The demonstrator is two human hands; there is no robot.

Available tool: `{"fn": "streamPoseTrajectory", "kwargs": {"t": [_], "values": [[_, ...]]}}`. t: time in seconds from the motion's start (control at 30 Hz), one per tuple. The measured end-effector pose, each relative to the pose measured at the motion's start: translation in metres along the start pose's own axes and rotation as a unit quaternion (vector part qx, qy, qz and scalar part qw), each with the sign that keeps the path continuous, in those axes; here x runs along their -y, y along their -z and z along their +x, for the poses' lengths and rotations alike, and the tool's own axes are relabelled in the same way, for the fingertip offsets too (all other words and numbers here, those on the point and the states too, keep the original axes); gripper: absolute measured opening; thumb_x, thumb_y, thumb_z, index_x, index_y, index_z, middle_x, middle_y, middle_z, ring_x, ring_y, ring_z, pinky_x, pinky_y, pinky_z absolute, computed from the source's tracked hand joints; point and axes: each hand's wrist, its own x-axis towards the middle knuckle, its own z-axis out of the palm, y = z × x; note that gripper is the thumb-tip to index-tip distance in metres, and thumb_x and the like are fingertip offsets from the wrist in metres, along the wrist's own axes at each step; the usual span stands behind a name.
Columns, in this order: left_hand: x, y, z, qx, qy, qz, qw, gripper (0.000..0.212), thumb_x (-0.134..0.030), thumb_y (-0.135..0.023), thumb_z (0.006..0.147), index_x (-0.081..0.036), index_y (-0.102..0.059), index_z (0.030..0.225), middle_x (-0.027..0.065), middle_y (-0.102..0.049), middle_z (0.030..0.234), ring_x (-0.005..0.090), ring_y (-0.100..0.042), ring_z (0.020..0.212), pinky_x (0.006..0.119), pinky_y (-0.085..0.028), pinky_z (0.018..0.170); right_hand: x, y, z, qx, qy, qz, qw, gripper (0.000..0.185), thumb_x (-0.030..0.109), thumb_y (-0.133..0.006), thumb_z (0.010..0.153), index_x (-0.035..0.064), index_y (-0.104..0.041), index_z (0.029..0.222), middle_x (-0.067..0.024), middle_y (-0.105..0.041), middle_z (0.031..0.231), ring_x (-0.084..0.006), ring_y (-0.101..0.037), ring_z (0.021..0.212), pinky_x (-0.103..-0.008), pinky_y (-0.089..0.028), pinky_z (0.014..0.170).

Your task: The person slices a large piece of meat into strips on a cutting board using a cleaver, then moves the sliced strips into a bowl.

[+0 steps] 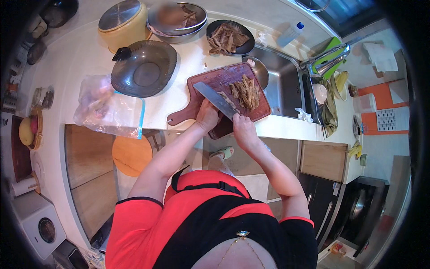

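My right hand (245,129) is closed around the handle end of a broad kitchen knife (215,99). The blade lies slantwise over a reddish-brown cutting board (215,79), which has a handle at its left. Close behind the blade, on the near side, is my left hand (207,116); the blade hides its fingertips, so what they press or hold is unclear. A few thin slices (226,97) lie along the blade's far side. Beyond them, a pile of brown food strips (247,92) rests on the board's right half.
Right of the board is a steel sink (285,84) with a faucet (331,60). Behind stand a black plate of brown sheet-like food (230,37), metal bowls (178,37) and a yellow pot (122,25). A dark glass dish (146,69) and plastic zip bag (111,104) lie left.
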Motion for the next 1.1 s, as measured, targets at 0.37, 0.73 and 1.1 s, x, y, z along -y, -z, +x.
{"fn": "streamPoseTrajectory", "kwargs": {"t": [0.37,0.73,1.1], "values": [[0.023,-0.028,-0.006,0.012,0.094,-0.217,0.972,0.031,-0.008,-0.065,0.070,-0.009,-0.064,0.101,0.0073,-0.061,0.108,0.0288,-0.052,0.103,0.035,-0.043,0.089,0.021,0.019,0.032,0.032,0.030,0.044,0.998,0.021,0.001,-0.053,0.076,-0.0023,-0.042,0.093,-0.0171,-0.058,0.056,-0.0347,-0.062,0.053,-0.0428,-0.051,0.050],[-0.002,0.009,0.005,0.003,-0.039,0.012,0.999,0.034,-0.011,-0.068,0.066,-0.002,-0.062,0.098,0.0135,-0.059,0.108,0.0324,-0.051,0.104,0.042,-0.043,0.093,0.005,0.010,0.062,0.039,-0.041,0.098,0.994,0.025,0.005,-0.048,0.081,-0.0030,-0.045,0.104,-0.0227,-0.062,0.068,-0.0404,-0.064,0.067,-0.0492,-0.051,0.061],[-0.007,0.009,0.004,0.032,-0.087,0.005,0.996,0.039,0.000,-0.060,0.059,0.000,-0.061,0.098,0.0155,-0.056,0.112,0.0340,-0.049,0.111,0.040,-0.040,0.099,-0.045,0.010,0.020,-0.004,-0.045,0.114,0.992,0.024,0.004,-0.051,0.079,0.0075,-0.044,0.101,-0.0188,-0.060,0.065,-0.0387,-0.061,0.068,-0.0489,-0.048,0.059]]}}
